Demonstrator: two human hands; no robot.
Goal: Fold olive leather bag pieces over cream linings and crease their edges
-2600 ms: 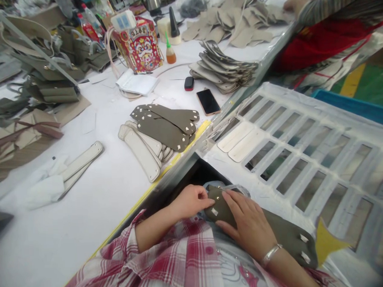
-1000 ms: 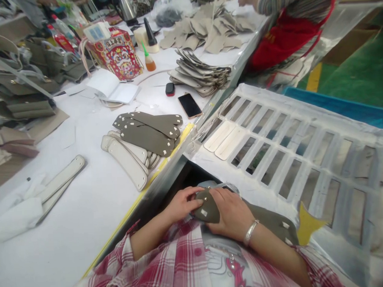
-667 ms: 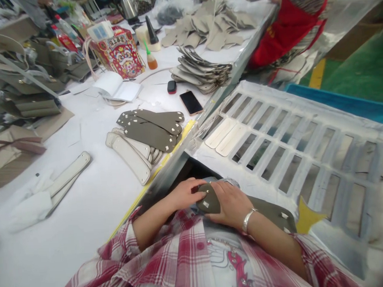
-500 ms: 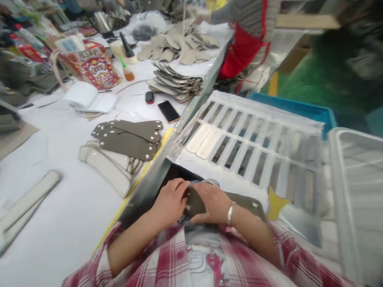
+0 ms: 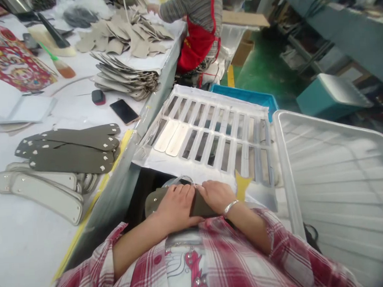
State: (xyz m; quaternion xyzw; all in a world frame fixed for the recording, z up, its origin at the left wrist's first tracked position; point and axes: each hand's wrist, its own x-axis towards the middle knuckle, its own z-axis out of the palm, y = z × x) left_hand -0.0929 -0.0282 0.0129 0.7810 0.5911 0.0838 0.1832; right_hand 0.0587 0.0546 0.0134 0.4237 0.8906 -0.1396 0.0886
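Observation:
In front of my body lies a long dark olive leather-like piece (image 5: 203, 204) with rounded ends and small studs. My left hand (image 5: 178, 206) is closed over its left part, and the rounded end sticks out beyond my fingers. My right hand (image 5: 216, 196), with a bracelet at the wrist, grips the piece at the right, fingertips near those of the left hand. Both palms and the underside of the piece are hidden. On the table at left lie similar dark olive pieces (image 5: 73, 157) with white patches at their ends, beside pale strips (image 5: 49, 194).
A white slotted frame (image 5: 206, 130) holds two pale strips (image 5: 171, 138). Right of it stands a translucent plastic bin (image 5: 288, 169); behind it, a blue crate (image 5: 246, 94). A phone (image 5: 124, 111) and stacked grey pieces (image 5: 125, 78) lie on the table. A co-worker in a red apron (image 5: 195, 46) stands beyond.
The view has turned rightward. The olive piece now extends past my left hand, where before it stuck out past my right. Both hands stay on it.

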